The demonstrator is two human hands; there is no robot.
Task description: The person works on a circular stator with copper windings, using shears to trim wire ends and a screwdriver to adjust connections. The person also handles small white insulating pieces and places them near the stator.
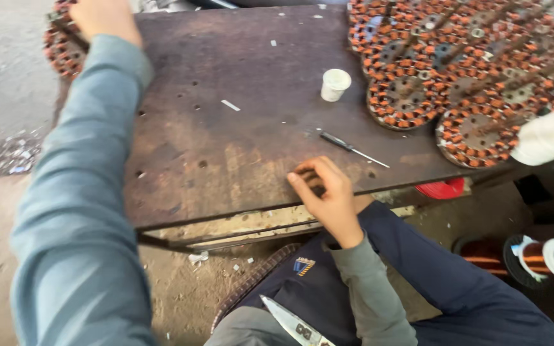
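Wound stators [64, 51] at the worktop's [226, 154] far left corner are meeting our left hand [100, 18], grip hidden. Our right hand [325, 192], fingers curled, is pinching something small at the near edge; the screwdriver [352, 148] could get knocked off.

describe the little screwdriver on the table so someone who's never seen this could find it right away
Start at the rusty brown metal table. Near its front edge, just beyond the right hand, lies a thin screwdriver with a dark handle and a bright metal shaft, pointing toward the wound stators piled on the right. Unlike the squat white cup farther back, it is long, slim and lying flat.
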